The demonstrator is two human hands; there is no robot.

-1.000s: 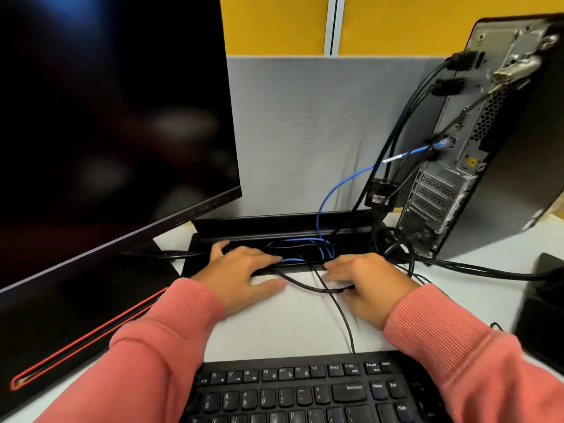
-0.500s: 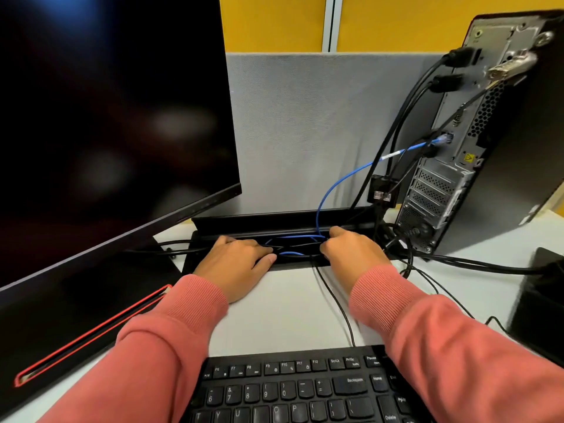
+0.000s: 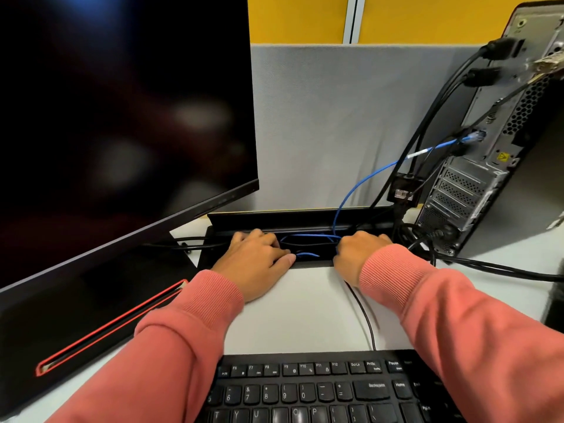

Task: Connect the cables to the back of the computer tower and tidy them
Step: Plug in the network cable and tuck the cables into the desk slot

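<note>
The computer tower (image 3: 476, 184) stands at the right with its back panel turned to me. Several black cables (image 3: 433, 117) and a blue network cable (image 3: 366, 181) are plugged into it and drop into the open black cable tray (image 3: 305, 216) at the desk's rear. My left hand (image 3: 256, 257) lies flat on the tray's front edge, fingers straight and reaching over the slot. My right hand (image 3: 357, 248) is at the tray's right part, its fingers bent down into the slot among the cables, tips hidden. Blue cable loops show between my hands.
A large dark monitor (image 3: 122, 102) fills the left. A black keyboard (image 3: 320, 389) lies in front, its thin cable (image 3: 364, 315) running under my right wrist to the tray. A grey partition (image 3: 335, 117) backs the desk. A black object (image 3: 554, 303) sits at the right edge.
My right hand has moved from the desk in front of the tray up into the slot. The loose black cable loop on the desk is gone. My left hand has barely shifted.
</note>
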